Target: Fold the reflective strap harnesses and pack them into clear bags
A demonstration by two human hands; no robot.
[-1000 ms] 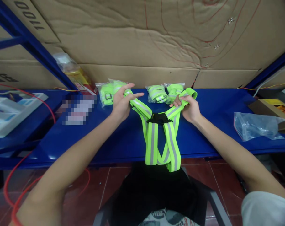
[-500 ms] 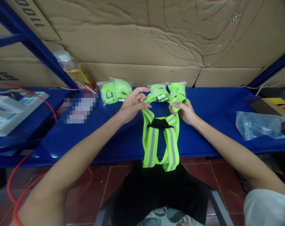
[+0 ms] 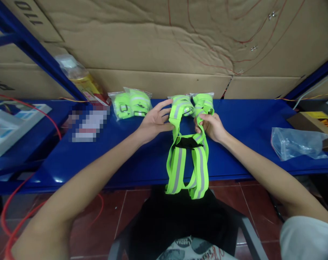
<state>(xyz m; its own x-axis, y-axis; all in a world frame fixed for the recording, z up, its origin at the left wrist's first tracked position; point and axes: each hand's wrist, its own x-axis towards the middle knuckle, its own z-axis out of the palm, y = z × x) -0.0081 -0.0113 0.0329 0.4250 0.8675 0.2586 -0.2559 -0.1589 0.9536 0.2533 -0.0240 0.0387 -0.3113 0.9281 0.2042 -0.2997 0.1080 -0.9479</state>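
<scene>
A neon green reflective harness (image 3: 178,169) of wide straps with grey stripes hangs over the front edge of the blue table, a dark piece at its middle. My right hand (image 3: 214,126) is closed, pinching one of its upper straps between thumb and fingers. My left hand (image 3: 154,121) has its fingers spread beside the other upper strap (image 3: 177,112), the fingertips close to it; whether they touch it I cannot tell. Just behind the hands lie two clear bags with folded green straps, a left one (image 3: 179,98) and a right one (image 3: 203,97), partly covered by the harness.
Two more bagged green strap bundles (image 3: 134,104) lie at the back left, near a bottle (image 3: 85,81) with a yellow label. A clear plastic bag (image 3: 296,143) rests on the right, before an open cardboard box (image 3: 306,124). A red hose (image 3: 7,213) loops at lower left.
My left fingers have opened away from the left strap, which now stands up as a broad loop. The right hand keeps its pinch; the harness has shifted slightly right.
</scene>
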